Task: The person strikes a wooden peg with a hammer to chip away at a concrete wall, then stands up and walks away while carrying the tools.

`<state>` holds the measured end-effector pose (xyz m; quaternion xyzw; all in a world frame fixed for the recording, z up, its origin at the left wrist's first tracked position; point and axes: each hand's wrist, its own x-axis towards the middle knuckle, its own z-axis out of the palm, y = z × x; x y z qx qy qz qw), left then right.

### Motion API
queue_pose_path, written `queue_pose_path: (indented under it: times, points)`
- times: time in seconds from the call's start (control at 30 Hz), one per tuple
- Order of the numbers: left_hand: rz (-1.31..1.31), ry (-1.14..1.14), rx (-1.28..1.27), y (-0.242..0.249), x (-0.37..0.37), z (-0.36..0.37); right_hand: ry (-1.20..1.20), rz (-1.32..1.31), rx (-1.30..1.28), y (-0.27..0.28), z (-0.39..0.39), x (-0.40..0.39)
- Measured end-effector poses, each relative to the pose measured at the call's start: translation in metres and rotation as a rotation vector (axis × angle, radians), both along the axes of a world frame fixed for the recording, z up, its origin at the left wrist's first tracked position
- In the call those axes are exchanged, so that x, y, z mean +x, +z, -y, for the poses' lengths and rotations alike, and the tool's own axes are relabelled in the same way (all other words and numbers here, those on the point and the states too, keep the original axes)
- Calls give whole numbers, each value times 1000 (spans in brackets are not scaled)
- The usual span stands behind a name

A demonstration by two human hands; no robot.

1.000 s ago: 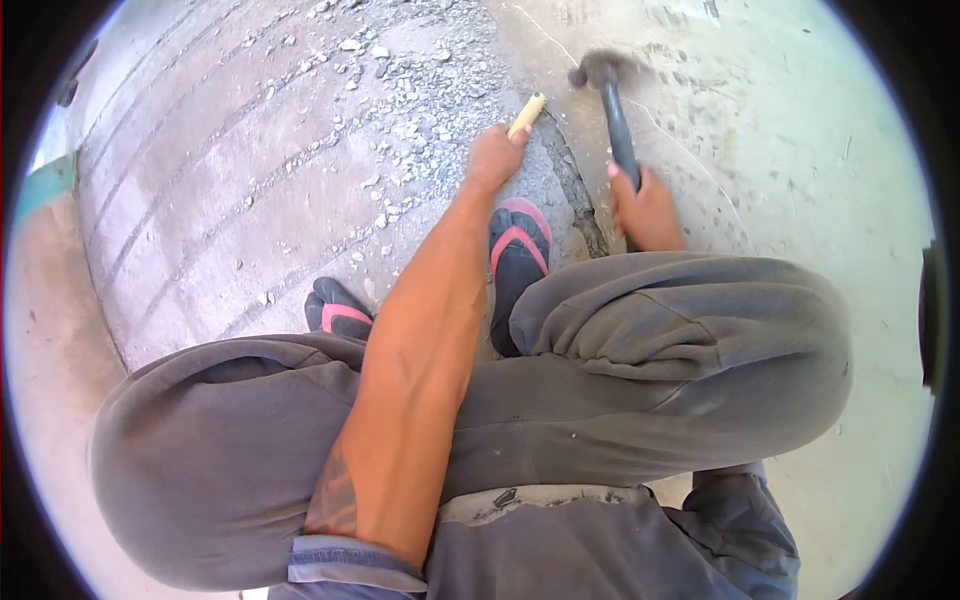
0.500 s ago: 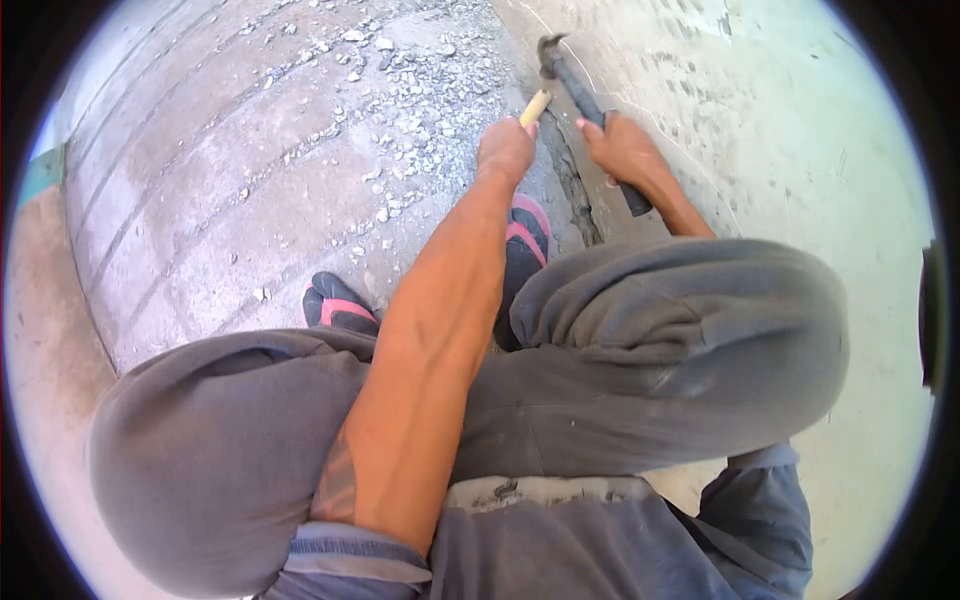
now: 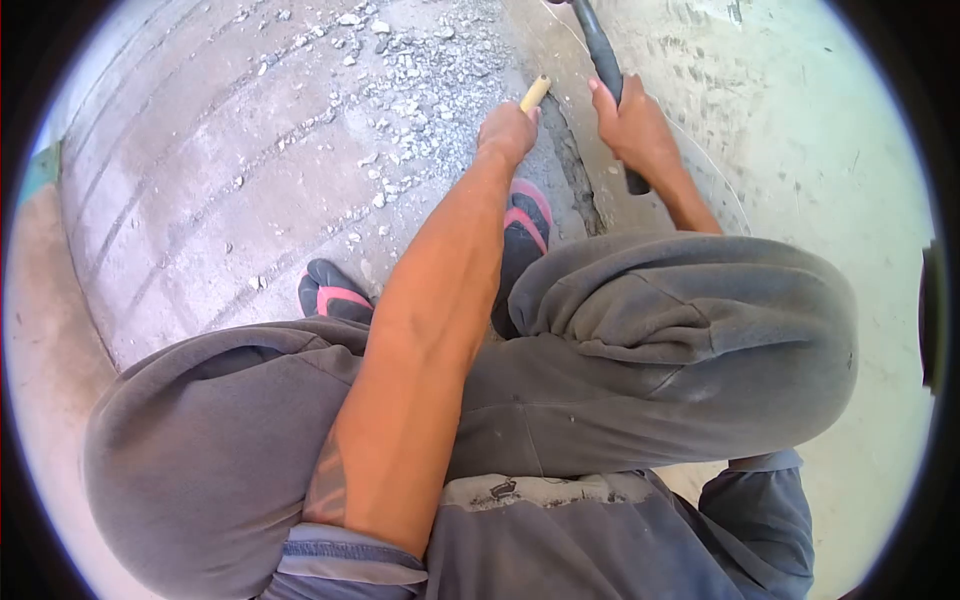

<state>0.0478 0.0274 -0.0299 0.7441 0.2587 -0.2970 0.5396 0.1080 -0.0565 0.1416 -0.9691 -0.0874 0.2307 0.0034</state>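
My left hand (image 3: 507, 133) is closed around a yellow-handled chisel (image 3: 536, 92), its top end sticking up out of the fist. The chisel's lower end is hidden by the hand. My right hand (image 3: 642, 127) grips a hammer (image 3: 600, 48) by its dark handle, raised to the right of the chisel. The hammer's head is mostly cut off by the top edge of the view. Just right of my left hand runs a rough, chipped groove (image 3: 576, 172) along the base of a pale wall (image 3: 780, 150).
Broken grey rubble (image 3: 435, 85) lies scattered left of the groove on the dusty, lined floor (image 3: 230, 150). My feet in dark split-toe socks and pink-strapped flip-flops (image 3: 340, 296) stand close below my left hand. A thin pale line curves across the wall.
The hammer has risen up and away from the chisel, its head passing mostly out of view. My left hand still holds the chisel in nearly the same place.
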Motion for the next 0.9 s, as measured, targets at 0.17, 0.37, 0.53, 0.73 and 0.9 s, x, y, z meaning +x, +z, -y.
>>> queue_pose_path:
  times: [0.17, 0.37, 0.53, 0.73, 0.9]
  points:
    - [22, -86, 38, -5, 4, 2, -66, -337, -124, -21, 35, -1]
    - [-88, -567, 4, 40, 65, -65, -270, -336, 49, 18, 24, -3]
    - [35, -274, 184, 4, 58, -53, -282, -261, 109, 25, 26, -8]
    - [105, -75, 141, -9, 13, -23, -174, -114, 137, 20, 14, -7]
    - [118, 31, 86, -20, 0, -11, -20, 4, 231, 15, -6, -6]
